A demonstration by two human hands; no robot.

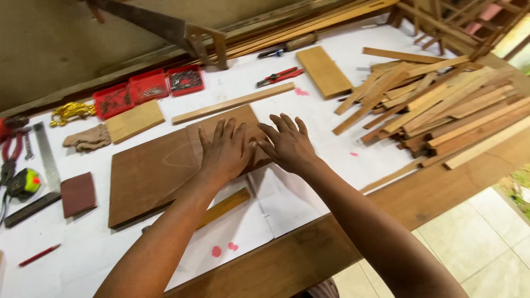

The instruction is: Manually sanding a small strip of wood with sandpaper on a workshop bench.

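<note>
2 bare hands lie flat, fingers spread and gripping nothing: the left hand (225, 150) and the right hand (287, 144) press side by side on the right end of a broad brown wooden board (149, 174), thumbs nearly touching.

Nearest the viewer runs the bare timber edge of the workbench (309, 251); pale floor tiles (486, 232) show beyond it on the right. The bench top is covered in white paper (292, 204), with small pink marks close to the front edge. The board is smooth and dark, lying on that paper at the middle of the bench, and a yellowish wooden strip (226, 205) pokes out from under it below the left wrist.

To the left lie a red pencil (38, 255), a small dark red block (78, 193), a tape measure (23, 182) and a steel square (47, 157). Farther back are a pale wooden block (134, 121), a long thin batten (233, 103), 3 red trays (148, 85) of small metal parts and red-handled pliers (279, 76). A loose heap of thin wood slats (436, 105) fills the right side, well apart from the hands. A handsaw (160, 27) leans against the rear wall.
</note>
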